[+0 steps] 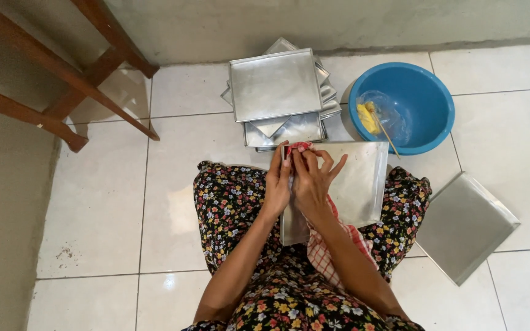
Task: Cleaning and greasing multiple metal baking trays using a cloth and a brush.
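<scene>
A rectangular metal baking tray (pixel 357 181) rests across my lap, which is covered by a floral dress. My left hand (pixel 276 184) grips the tray's left edge. My right hand (pixel 311 181) presses a red-and-white checked cloth (pixel 321 254) against the tray's near-left corner; the cloth trails down under my forearm, and a bit of it shows above my fingertips.
A stack of several metal trays (pixel 275 86) lies on the white tiled floor ahead. A blue plastic basin (pixel 427 101) holding a clear bag, something yellow and a thin stick sits to its right. Another tray (pixel 464 227) lies at my right. Wooden furniture legs (pixel 69 79) stand at upper left.
</scene>
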